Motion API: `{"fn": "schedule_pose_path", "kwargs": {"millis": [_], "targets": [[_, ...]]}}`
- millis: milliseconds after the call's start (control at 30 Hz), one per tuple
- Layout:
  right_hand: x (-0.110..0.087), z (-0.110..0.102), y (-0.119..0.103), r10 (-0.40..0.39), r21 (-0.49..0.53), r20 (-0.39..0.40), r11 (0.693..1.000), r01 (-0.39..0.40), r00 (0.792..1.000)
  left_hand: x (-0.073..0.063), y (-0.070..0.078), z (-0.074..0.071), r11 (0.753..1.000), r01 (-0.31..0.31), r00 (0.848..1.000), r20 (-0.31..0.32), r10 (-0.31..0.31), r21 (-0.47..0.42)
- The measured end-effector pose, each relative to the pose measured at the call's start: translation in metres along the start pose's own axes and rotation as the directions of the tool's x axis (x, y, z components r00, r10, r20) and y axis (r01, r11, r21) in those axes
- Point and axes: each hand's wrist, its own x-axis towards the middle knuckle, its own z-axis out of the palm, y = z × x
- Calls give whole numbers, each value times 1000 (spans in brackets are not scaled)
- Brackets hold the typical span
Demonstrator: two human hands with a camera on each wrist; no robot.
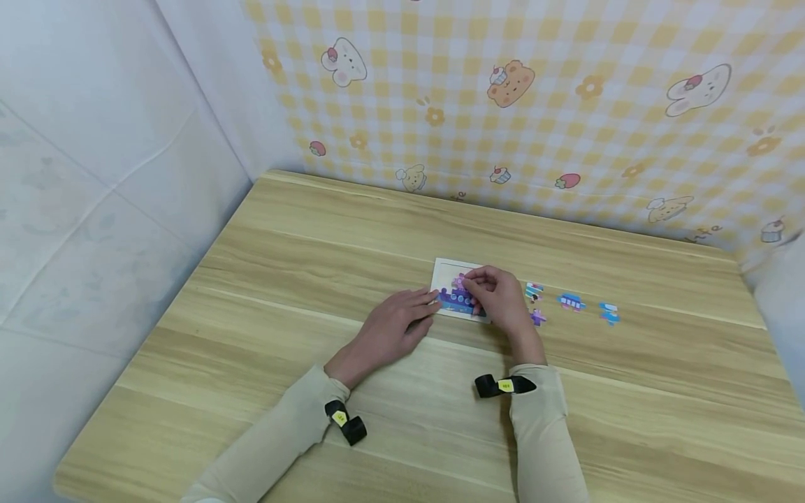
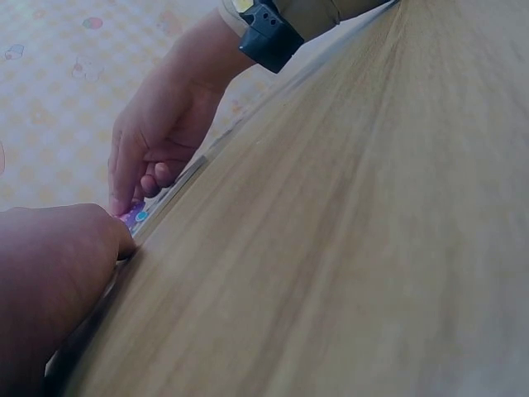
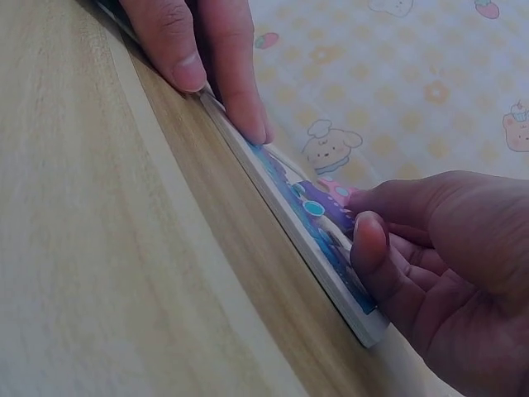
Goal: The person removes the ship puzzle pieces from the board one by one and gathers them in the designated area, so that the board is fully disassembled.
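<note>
A white-framed jigsaw board [image 1: 443, 264] lies on the table, with purple and blue puzzle pieces [image 1: 454, 299] along its near part. My left hand [image 1: 397, 325] rests at the board's left edge, fingers extended. In the right wrist view, the left thumb [image 3: 188, 73] touches the frame's edge and a fingertip [image 3: 254, 132] presses the board. My right hand [image 1: 502, 297] bends over the board's right side, holding a pink spotted puzzle piece [image 3: 337, 190] at its fingertips. The thumb and curled fingers partly hide that piece.
Several loose puzzle pieces [image 1: 571, 301] lie on the wooden table [image 1: 302, 279] to the right of the board. Behind the table's far edge hangs a yellow checked cloth [image 1: 465, 91]. A white covering [image 1: 94, 209] stands at the left side.
</note>
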Motion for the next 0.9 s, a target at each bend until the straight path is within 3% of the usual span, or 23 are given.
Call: {"fn": "schedule_pose_path", "kwargs": {"millis": [267, 533, 667, 900], "targets": [[-4, -11, -2, -13, 10, -50, 1000, 13, 999, -1, 2, -1, 1000, -5, 1000, -13, 5, 4], [-29, -58, -3, -36, 45, -177, 998, 44, 984, -1, 4, 0, 1000, 5, 1000, -6, -5, -3], [-49, -85, 6, -7, 11, -228, 1000, 9, 974, -1, 3, 0, 1000, -2, 1000, -14, 2, 3], [-81, -120, 34, 91, -73, -217, 991, -109, 972, -4, 4, -2, 1000, 2, 1000, -12, -3, -23]]}}
